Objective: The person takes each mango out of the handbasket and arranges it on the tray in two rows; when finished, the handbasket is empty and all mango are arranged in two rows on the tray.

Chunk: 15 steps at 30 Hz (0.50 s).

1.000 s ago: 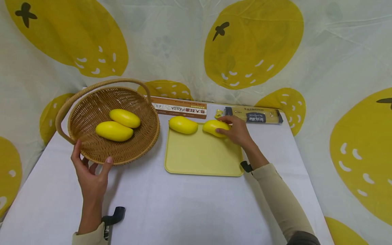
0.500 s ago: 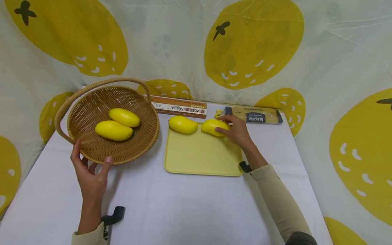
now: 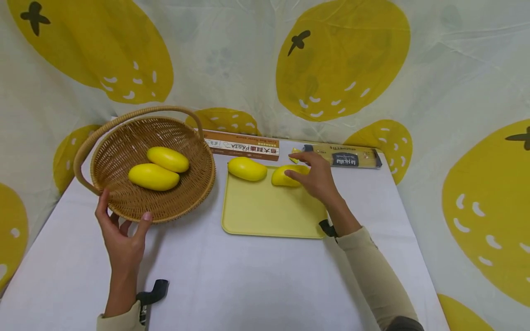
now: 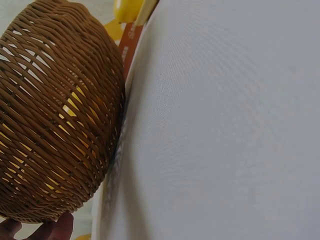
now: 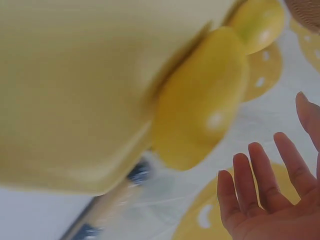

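Note:
My left hand (image 3: 122,241) grips the near left rim of a handled wicker basket (image 3: 182,207), which stands tilted toward me. In the left wrist view, fingertips (image 4: 62,227) touch the basket's woven outside (image 4: 55,110). Two yellow mangoes, one nearer (image 3: 153,177) and one farther (image 3: 167,159), lie in the basket. My right hand (image 3: 319,177) hovers over a mango (image 3: 285,176) at the back edge of a pale yellow tray (image 3: 269,211). Its fingers look spread and apart from that mango (image 5: 200,100) in the right wrist view. Another mango (image 3: 247,168) sits at the tray's back left corner.
Behind the tray lies a pasta box (image 3: 244,146). A spaghetti packet (image 3: 352,156) is at the back right, with a small yellow packet (image 3: 295,155) beside it. A white cloth (image 3: 232,280) covers the table. A fruit-print curtain (image 3: 232,59) hangs behind.
My right hand has loosened from the mango on the tray's back right, its fingers lifting off. That mango sits slightly farther left than before. The left hand and basket have stayed put.

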Available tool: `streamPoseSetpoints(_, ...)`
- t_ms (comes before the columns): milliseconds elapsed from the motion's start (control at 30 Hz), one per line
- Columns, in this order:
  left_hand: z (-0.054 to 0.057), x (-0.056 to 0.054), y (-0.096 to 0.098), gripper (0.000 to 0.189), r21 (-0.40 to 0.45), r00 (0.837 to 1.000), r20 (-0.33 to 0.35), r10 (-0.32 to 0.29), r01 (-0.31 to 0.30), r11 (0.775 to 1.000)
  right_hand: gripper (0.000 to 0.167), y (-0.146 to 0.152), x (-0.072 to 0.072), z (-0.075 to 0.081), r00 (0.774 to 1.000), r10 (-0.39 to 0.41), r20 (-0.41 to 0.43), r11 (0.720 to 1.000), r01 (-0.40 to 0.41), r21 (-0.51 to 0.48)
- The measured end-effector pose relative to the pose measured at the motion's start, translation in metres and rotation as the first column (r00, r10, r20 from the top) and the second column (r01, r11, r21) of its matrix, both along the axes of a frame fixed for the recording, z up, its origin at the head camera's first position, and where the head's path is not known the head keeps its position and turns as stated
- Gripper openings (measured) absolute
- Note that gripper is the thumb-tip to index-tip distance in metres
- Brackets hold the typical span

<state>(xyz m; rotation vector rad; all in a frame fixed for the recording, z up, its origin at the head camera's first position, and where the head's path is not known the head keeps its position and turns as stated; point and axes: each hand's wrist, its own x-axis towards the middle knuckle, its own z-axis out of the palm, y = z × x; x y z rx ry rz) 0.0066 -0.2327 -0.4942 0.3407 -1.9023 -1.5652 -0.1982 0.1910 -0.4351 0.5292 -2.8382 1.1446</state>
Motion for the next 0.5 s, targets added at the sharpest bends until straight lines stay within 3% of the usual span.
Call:
streamPoseSetpoints(200,0.001,0.000,0.001,0.100,0.001,1.000,0.005,-0.001,0.001,1.000,0.051,-0.022,0.016,0.020,0.992,0.066,-0.109,0.995,-0.073,-0.061)
streamPoseSetpoints(500,0.000,0.001,0.001,0.100,0.000,1.000,0.015,0.001,-0.001,1.000,0.048,-0.062,0.033,0.040,0.961,0.166,-0.221,0.972,-0.197,-0.126)
